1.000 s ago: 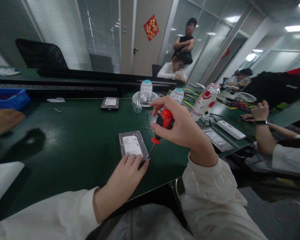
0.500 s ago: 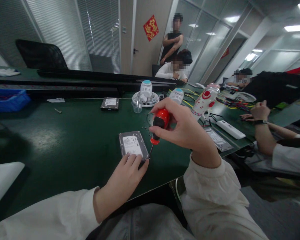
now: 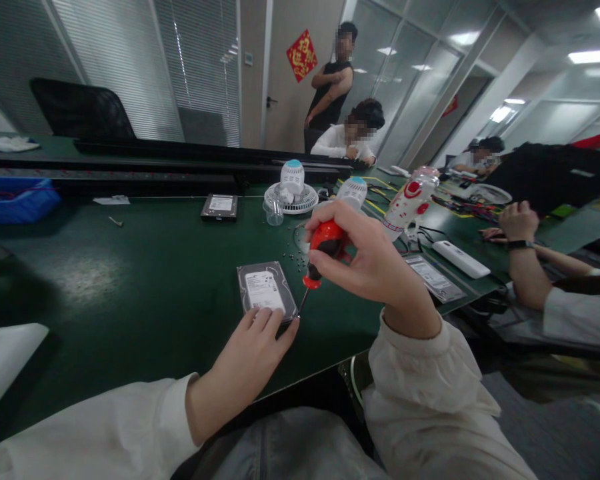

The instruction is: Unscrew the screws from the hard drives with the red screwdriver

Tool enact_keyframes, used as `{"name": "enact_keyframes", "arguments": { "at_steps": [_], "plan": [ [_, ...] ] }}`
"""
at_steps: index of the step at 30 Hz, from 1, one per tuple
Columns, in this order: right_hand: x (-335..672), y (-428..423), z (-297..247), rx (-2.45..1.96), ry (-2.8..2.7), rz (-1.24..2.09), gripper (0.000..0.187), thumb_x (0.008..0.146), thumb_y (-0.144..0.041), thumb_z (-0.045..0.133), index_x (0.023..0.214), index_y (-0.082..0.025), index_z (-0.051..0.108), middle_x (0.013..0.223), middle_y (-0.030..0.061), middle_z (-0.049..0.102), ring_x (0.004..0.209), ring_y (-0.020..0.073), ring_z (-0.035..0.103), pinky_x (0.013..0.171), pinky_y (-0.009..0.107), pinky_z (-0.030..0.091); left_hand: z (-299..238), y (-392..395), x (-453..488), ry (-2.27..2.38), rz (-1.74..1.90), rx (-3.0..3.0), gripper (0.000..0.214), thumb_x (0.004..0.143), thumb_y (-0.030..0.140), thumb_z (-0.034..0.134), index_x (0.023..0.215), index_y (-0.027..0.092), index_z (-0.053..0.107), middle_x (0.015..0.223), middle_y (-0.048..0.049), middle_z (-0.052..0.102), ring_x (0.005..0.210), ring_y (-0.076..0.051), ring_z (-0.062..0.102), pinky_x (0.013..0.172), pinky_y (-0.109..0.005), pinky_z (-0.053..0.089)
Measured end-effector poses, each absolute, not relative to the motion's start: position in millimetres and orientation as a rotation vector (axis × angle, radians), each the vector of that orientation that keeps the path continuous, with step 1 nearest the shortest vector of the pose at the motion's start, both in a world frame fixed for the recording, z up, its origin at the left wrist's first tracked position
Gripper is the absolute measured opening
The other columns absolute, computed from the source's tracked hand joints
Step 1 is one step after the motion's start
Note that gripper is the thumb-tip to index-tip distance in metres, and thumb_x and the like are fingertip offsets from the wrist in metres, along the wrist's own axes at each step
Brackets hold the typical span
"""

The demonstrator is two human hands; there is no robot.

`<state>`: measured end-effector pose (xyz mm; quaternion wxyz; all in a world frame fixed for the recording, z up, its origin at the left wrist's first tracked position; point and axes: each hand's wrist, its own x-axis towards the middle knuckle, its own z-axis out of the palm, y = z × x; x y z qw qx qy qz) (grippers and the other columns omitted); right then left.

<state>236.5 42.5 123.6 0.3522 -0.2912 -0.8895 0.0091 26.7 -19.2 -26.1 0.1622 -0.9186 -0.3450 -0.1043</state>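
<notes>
A hard drive (image 3: pixel 266 288) with a white label lies flat on the green table, label side up. Resting on its near edge are the fingers of my left hand (image 3: pixel 255 353), with the thumb at the near right corner, holding the drive. My right hand (image 3: pixel 365 257) grips the red and black handle of a screwdriver (image 3: pixel 325 245). The shaft slants down to the drive's near right corner, close to my left thumb. Whether the tip sits in a screw is too small to tell. Several small screws (image 3: pixel 295 259) lie scattered just beyond the drive.
Farther back are another hard drive (image 3: pixel 220 207), a clear cup (image 3: pixel 275 212) and a white fan (image 3: pixel 293 190). To the right stand a red-patterned bottle (image 3: pixel 411 200), a labelled drive (image 3: pixel 435 279) and a power strip (image 3: pixel 461 259). A co-worker's arm (image 3: pixel 525 253) rests at the right.
The screwdriver handle has tilted slightly to the right in my right hand, while its tip stays at the same corner. A person standing behind has shifted left.
</notes>
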Motion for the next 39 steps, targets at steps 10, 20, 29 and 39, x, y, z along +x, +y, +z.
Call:
{"name": "enact_keyframes", "arguments": {
  "at_steps": [10,20,29,39],
  "plan": [
    [243,43,120,-0.77,-2.232,0.055,0.018,0.09,-0.018,0.064,0.106,-0.023,0.057,0.094,-0.0009,0.065,0.071,0.0126,0.058,0.072,0.031,0.051,-25,-18,27,-0.983,-0.284,-2.625,0.051,0.099,0.008,0.059,0.148,0.018,0.064,0.12,-0.016,0.069,0.108,-0.031,0.069,0.095,-0.047,0.059],
    [255,36,124,-0.846,-2.073,0.008,0.016,0.09,-0.024,0.067,0.105,-0.023,0.063,0.095,0.0009,0.068,0.076,0.0148,0.064,0.068,0.031,0.053,-24,-19,26,-0.978,-0.257,-2.616,0.053,0.098,0.008,0.059,0.149,0.019,0.062,0.122,-0.0152,0.069,0.109,-0.029,0.068,0.097,-0.046,0.058],
    [292,21,63,-0.961,-1.802,-0.608,0.03,0.087,-0.019,0.08,0.103,-0.025,0.055,0.103,0.0074,0.07,0.092,0.024,0.073,0.078,0.041,0.061,-27,-18,27,-0.978,-0.291,-2.625,0.052,0.099,0.008,0.058,0.15,0.018,0.063,0.124,-0.0176,0.069,0.11,-0.031,0.068,0.096,-0.048,0.057],
    [304,-9,-23,-1.325,-2.118,-0.573,0.018,0.097,-0.022,0.068,0.098,-0.023,0.05,0.105,0.0117,0.067,0.076,0.0212,0.072,0.057,0.031,0.06,-27,-19,26,-0.981,-0.31,-2.602,0.051,0.098,0.009,0.059,0.147,0.02,0.066,0.122,-0.0153,0.07,0.108,-0.03,0.068,0.095,-0.045,0.057]
  ]
}}
